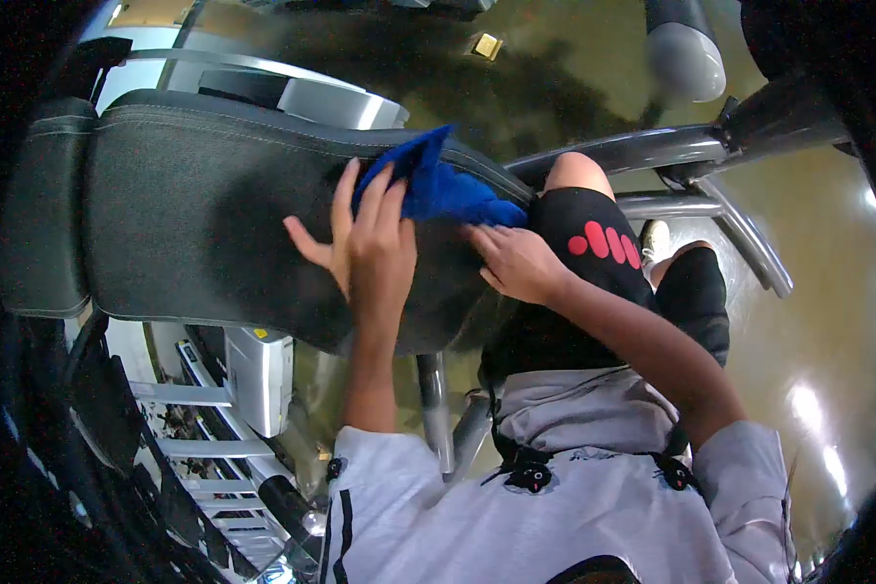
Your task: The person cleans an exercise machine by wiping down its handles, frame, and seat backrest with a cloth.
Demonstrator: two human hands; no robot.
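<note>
A blue cloth point(438, 185) lies bunched on a dark grey padded seat point(214, 204) with light stitching. My left hand point(375, 224) is over the pad with its fingers spread, the fingertips touching the cloth's left edge and the thumb pointing left. At the cloth's lower right end, my right hand point(516, 261) has its fingers bent together on the cloth's edge. The right hand is close to my knee in black shorts with a red print.
Metal tubes point(642, 146) of the machine frame run past the seat on the right. A silver and white weight machine part point(258, 380) stands at the lower left. A small yellowish object point(487, 46) lies on the shiny floor point(788, 321).
</note>
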